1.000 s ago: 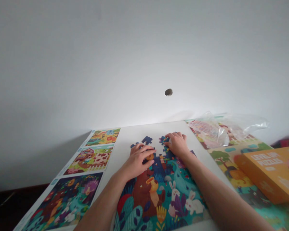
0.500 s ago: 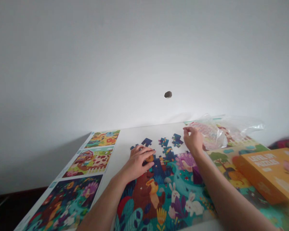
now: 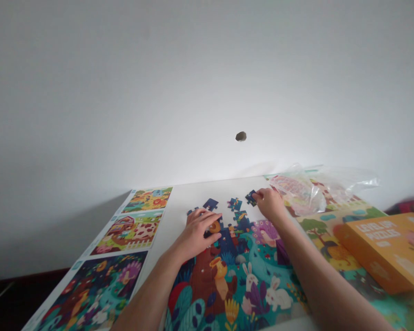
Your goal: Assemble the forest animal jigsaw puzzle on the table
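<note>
A mostly joined jigsaw puzzle (image 3: 227,276) lies in front of me, showing a bear with a honey pot, white rabbits and a purple peacock. My left hand (image 3: 198,230) rests on its upper left part with fingers stretched out, covering some of the picture there. At the far right of the loose pieces, my right hand (image 3: 269,202) pinches a dark blue puzzle piece (image 3: 250,197) between thumb and finger. Another loose piece (image 3: 234,204) lies just left of it, and a dark one (image 3: 211,204) sits beyond my left fingers.
Printed picture sheets (image 3: 124,232) line the table's left side. On the right are an orange puzzle box (image 3: 382,248), a clear plastic bag (image 3: 307,193) and another colourful picture (image 3: 317,230). A white wall (image 3: 193,92) with a hole (image 3: 240,136) rises behind the table.
My right hand has come down and left from above the bag's edge onto the pieces at the far right, taking hold of one. My left hand has stayed in place.
</note>
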A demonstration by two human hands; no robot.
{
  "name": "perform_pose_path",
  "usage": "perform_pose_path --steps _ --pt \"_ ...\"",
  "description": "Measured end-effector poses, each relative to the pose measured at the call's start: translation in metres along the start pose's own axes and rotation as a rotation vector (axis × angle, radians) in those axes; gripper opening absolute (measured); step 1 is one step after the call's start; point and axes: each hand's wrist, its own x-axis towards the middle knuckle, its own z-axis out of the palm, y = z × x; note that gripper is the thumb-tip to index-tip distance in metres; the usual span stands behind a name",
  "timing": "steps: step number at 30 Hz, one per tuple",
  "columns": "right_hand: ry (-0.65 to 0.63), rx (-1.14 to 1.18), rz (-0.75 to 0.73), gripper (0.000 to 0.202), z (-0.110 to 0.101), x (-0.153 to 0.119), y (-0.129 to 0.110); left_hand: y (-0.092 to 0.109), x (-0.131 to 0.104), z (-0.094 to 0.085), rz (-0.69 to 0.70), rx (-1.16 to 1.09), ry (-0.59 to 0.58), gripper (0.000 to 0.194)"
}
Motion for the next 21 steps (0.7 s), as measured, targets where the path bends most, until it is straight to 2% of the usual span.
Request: perform_pose_path --steps 2,4,6,13,16,19,21 --pt "-0.021 0.179 -0.146 0.029 0.004 -0.003 -0.008 0.000 0.000 0.000 -0.007 -0.007 0.003 0.052" --pt "-0.137 0.303 -0.306 0.027 0.010 -0.009 -0.018 0.000 -0.001 0.001 -0.013 -0.016 0.005 0.057" --pt "-0.225 0.323 -0.392 0.024 0.016 -0.015 -0.025 0.000 -0.001 0.001 -0.021 -0.023 0.008 0.063" --pt "-0.245 0.200 -0.412 0.016 0.026 -0.021 -0.027 0.001 -0.002 0.001 -0.026 -0.016 0.015 0.061" --pt "-0.270 0.230 -0.415 0.013 0.028 -0.020 -0.026 0.001 -0.002 0.001 -0.027 -0.010 0.021 0.059" --pt "-0.294 0.305 -0.415 0.039 0.029 -0.019 -0.026 0.002 -0.002 0.000 -0.020 -0.010 0.014 0.054" --pt "-0.306 0.312 -0.417 0.040 0.029 -0.019 -0.026 0.003 -0.001 -0.001 -0.006 -0.006 0.006 0.047"
